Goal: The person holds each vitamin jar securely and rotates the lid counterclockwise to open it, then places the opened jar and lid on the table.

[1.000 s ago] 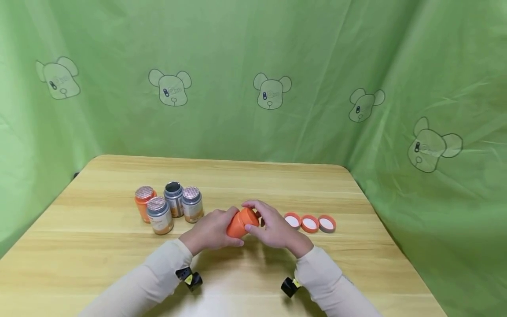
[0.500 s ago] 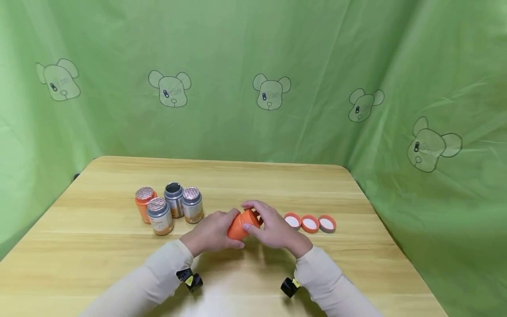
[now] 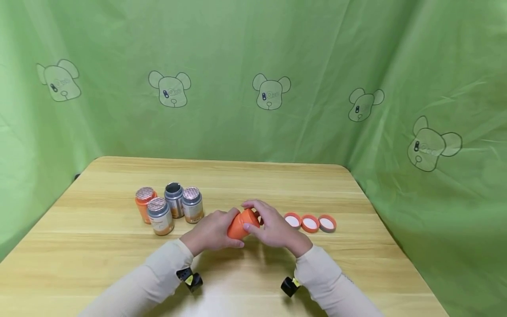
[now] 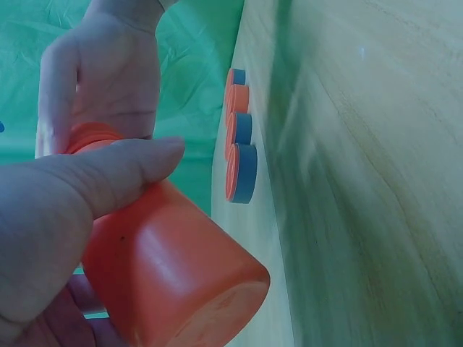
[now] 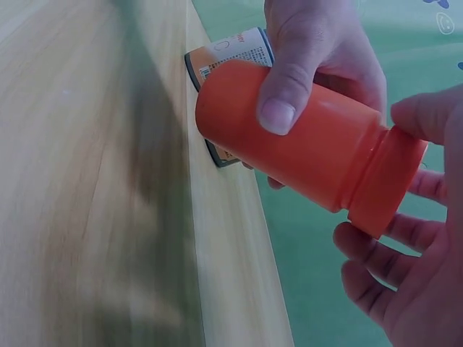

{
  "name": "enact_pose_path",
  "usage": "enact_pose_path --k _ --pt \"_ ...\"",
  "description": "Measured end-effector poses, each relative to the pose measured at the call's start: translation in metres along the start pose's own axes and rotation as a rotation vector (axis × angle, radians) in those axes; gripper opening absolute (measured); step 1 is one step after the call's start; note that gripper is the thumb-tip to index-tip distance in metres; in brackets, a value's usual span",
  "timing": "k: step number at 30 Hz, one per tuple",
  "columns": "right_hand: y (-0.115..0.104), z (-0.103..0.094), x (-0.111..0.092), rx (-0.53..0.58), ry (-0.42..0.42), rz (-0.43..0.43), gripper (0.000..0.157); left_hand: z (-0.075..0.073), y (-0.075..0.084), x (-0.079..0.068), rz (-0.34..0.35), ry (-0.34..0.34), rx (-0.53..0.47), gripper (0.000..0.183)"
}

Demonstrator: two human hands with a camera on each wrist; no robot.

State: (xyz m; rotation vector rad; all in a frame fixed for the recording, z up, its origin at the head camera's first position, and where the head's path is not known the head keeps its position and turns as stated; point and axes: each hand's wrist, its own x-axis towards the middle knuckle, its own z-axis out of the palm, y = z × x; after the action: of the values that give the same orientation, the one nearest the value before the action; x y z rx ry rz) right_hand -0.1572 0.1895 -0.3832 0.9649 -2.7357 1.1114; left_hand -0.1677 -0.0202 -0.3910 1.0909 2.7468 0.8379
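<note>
My left hand [image 3: 214, 231] grips the body of an orange bottle [image 5: 289, 130], its thumb lying across the side in the left wrist view. The bottle is held tilted above the table, its base toward the lower left in the head view. At its other end is an orange screw cap [image 5: 387, 181], seated on the neck. The fingers and thumb of my right hand [image 3: 275, 226] are curled around this cap. In the left wrist view the left thumb and the right hand hide part of the neck and cap.
Left of my hands stand several uncapped bottles, including an orange one [image 3: 143, 209] and grey ones [image 3: 161, 222], some with foil seals; one grey bottle [image 3: 175, 207] has a dark open mouth. Loose caps [image 3: 310, 223] lie in a row at the right on the wooden table [image 3: 237, 180].
Over the last second the bottle has shifted very slightly to the right, and the right fingers have moved a little on the cap. The standing bottles and loose caps stay put.
</note>
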Motion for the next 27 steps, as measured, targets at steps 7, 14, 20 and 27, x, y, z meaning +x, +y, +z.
enact_pose_path --k 7,14,20,27 --pt "0.0007 -0.0004 -0.0009 0.005 -0.012 -0.016 0.048 0.0007 0.0003 0.0011 -0.024 -0.008 -0.008 0.060" --pt "-0.0015 0.0004 -0.0005 0.008 -0.001 0.058 0.048 0.0013 0.0010 0.0013 -0.017 -0.010 -0.007 0.060" --pt "-0.0007 -0.0003 -0.0011 0.011 -0.007 -0.004 0.046 0.0009 0.0007 0.0007 -0.022 -0.008 -0.009 0.060" --pt "-0.0014 -0.0010 -0.0017 0.004 0.019 0.040 0.047 0.0010 0.0009 0.0009 -0.014 -0.002 -0.008 0.062"
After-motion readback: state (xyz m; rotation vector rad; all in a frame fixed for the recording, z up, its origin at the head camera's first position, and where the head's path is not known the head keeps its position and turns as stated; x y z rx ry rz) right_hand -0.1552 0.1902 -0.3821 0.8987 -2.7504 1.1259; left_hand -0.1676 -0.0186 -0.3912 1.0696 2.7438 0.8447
